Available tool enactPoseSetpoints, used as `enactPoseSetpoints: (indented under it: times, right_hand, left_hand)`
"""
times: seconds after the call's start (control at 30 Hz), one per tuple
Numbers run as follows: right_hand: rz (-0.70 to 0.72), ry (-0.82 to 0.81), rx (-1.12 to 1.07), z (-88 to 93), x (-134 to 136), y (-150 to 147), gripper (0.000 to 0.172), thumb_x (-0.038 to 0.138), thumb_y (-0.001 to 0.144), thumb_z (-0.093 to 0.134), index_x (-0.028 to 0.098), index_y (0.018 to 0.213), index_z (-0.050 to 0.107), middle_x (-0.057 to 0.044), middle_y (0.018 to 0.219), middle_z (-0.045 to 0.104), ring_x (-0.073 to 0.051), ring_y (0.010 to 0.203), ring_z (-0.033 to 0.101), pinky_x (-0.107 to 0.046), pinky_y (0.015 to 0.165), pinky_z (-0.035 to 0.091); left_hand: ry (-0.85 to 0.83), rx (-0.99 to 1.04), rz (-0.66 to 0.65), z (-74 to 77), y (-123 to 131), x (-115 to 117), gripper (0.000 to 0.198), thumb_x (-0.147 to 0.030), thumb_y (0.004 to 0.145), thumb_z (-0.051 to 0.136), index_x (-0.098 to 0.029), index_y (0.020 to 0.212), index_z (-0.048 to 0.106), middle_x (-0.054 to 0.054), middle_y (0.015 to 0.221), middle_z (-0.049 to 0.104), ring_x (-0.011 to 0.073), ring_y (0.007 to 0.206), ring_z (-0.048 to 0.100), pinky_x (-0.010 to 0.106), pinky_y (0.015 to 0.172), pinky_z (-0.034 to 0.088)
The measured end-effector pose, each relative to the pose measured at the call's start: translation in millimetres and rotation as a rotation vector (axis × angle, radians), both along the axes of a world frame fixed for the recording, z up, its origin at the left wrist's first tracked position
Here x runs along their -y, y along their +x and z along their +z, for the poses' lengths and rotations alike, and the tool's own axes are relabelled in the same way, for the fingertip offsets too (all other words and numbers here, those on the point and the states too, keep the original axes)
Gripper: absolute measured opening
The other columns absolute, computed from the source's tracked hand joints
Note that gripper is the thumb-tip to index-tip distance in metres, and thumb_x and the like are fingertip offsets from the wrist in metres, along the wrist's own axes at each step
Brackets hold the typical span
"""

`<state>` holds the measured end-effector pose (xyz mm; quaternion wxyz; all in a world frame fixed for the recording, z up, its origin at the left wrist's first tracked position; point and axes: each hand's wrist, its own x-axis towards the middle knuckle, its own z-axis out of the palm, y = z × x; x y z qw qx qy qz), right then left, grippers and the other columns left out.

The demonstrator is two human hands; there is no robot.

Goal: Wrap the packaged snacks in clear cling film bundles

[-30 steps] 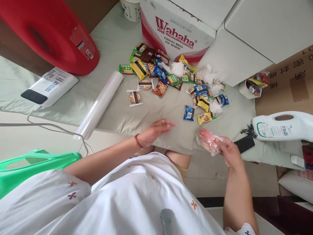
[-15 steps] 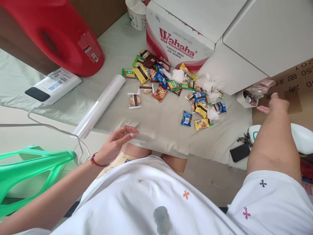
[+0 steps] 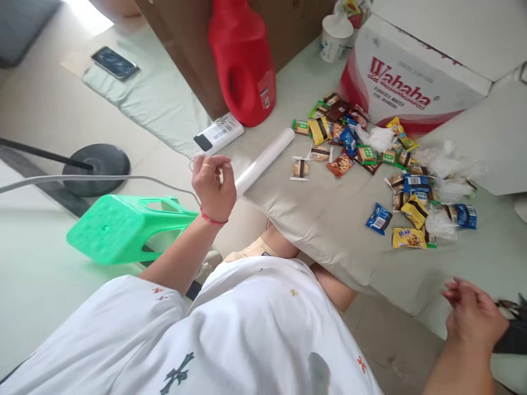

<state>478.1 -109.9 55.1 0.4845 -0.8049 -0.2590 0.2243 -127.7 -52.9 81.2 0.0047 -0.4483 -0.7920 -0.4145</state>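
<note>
My left hand is raised with its fingers curled in, and nothing shows in it. Behind it a roll of clear plastic film lies slanting on the cloth-covered surface. My right hand, somewhat blurred, hovers by the surface's near right side, its fingers loosely bent and apart, holding nothing visible. Small wrapped biscuits lie in a loose heap beyond both hands, among them a yellow packet and a blue packet. Crumpled clear plastic is mixed in with them.
A white and red water carton stands behind the biscuits. To its left are a paper cup, a red jug and a white power bank. A phone lies far left. At left is a green plastic stool; a cable crosses nearby.
My view has swung left. My right hand has drawn back from the small white container by the boxes. My left hand has risen and its fingers have curled.
</note>
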Motion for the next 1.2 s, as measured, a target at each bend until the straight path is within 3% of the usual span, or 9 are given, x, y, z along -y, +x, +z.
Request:
enactPoseSetpoints:
  times: [0.13,0.3,0.5,0.63,0.77,0.87,0.97,1.03,1.2]
  right_hand:
    - [0.057,0.07,0.022,-10.9,33.1,-23.4,0.028,0.052,0.059,0.085,0.031,0.072,0.075,-0.007,0.072,0.064,-0.016,0.049,0.054,-0.033,0.039,0.05]
    - [0.0,0.082,-0.012,-11.6,28.8,-50.6,0.038,0.049,0.061,0.086,0.019,0.079,0.072,-0.001,0.068,0.067,-0.01,0.05,0.055,-0.025,0.048,0.054]
    - [0.107,0.125,0.011,1.1,13.0,-78.0,0.037,0.049,0.073,0.083,0.015,0.088,0.073,0.001,0.068,0.069,-0.008,0.053,0.057,-0.021,0.054,0.051]
    - [0.194,0.2,-0.022,9.8,-0.5,-118.3,0.034,0.046,0.078,0.082,0.015,0.088,0.074,0.001,0.067,0.068,-0.008,0.053,0.056,-0.021,0.054,0.049]
    - [0.34,0.209,-0.225,11.9,-16.7,-183.9,0.03,0.043,0.079,0.084,0.016,0.088,0.075,0.003,0.062,0.064,-0.007,0.049,0.05,-0.022,0.05,0.044]
    - [0.533,0.147,-0.427,14.4,-29.1,-236.1,0.031,0.045,0.078,0.085,0.018,0.09,0.075,0.003,0.064,0.064,-0.008,0.053,0.053,-0.023,0.054,0.048]
    - [0.696,0.114,-0.52,20.9,-42.3,-274.8,0.037,0.053,0.081,0.081,0.02,0.095,0.074,0.0,0.076,0.068,-0.01,0.062,0.059,-0.024,0.06,0.052]
    - [0.706,0.116,-0.511,25.7,-51.8,-290.7,0.044,0.064,0.084,0.074,0.021,0.094,0.071,-0.001,0.08,0.068,-0.01,0.064,0.059,-0.023,0.056,0.05]
    - [0.633,0.106,-0.428,24.5,-78.6,-306.3,0.066,0.088,0.085,0.049,0.023,0.082,0.058,0.001,0.076,0.059,-0.011,0.06,0.054,-0.021,0.044,0.04]
  left_hand:
    - [-0.241,0.004,-0.025,-7.7,-20.4,-21.7,0.022,-0.026,0.092,0.065,-0.013,0.11,0.064,0.014,0.113,0.063,0.0275,0.112,0.06,0.043,0.108,0.044]
    - [-0.602,-0.026,-0.135,-25.0,-8.9,-42.8,0.036,-0.044,0.093,0.063,-0.014,0.112,0.067,0.018,0.122,0.064,0.0384,0.112,0.06,0.058,0.101,0.047]
    - [-0.8,-0.057,-0.304,-6.6,2.4,-45.5,0.052,-0.057,0.092,0.059,-0.014,0.12,0.066,0.017,0.125,0.064,0.0349,0.108,0.059,0.046,0.094,0.047]
    - [-0.72,0.21,-0.372,5.9,9.1,-23.9,0.037,-0.051,0.089,0.065,-0.015,0.098,0.065,0.008,0.091,0.065,0.0234,0.086,0.057,0.033,0.078,0.042]
    - [-0.444,1.028,-0.613,9.0,41.8,8.3,0.054,-0.065,0.073,0.079,-0.019,0.093,0.058,0.0,0.08,0.058,0.014,0.07,0.051,0.026,0.064,0.039]
    - [-0.408,1.41,-0.69,8.1,75.1,21.6,0.062,-0.063,0.064,0.089,-0.019,0.089,0.055,-0.002,0.078,0.056,0.0101,0.065,0.048,0.023,0.06,0.037]
    - [-0.4,1.544,-0.696,4.8,101.0,24.9,0.063,-0.059,0.063,0.093,-0.019,0.09,0.051,-0.004,0.077,0.055,0.0089,0.065,0.048,0.023,0.059,0.037]
    - [-0.415,1.554,-0.709,0.7,111.7,25.1,0.063,-0.06,0.066,0.092,-0.02,0.092,0.05,-0.004,0.079,0.055,0.0093,0.066,0.048,0.023,0.06,0.038]
    - [-0.425,1.284,-0.732,-10.3,125.3,27.5,0.056,-0.058,0.073,0.086,-0.02,0.093,0.051,-0.004,0.081,0.053,0.0111,0.072,0.047,0.026,0.064,0.036]
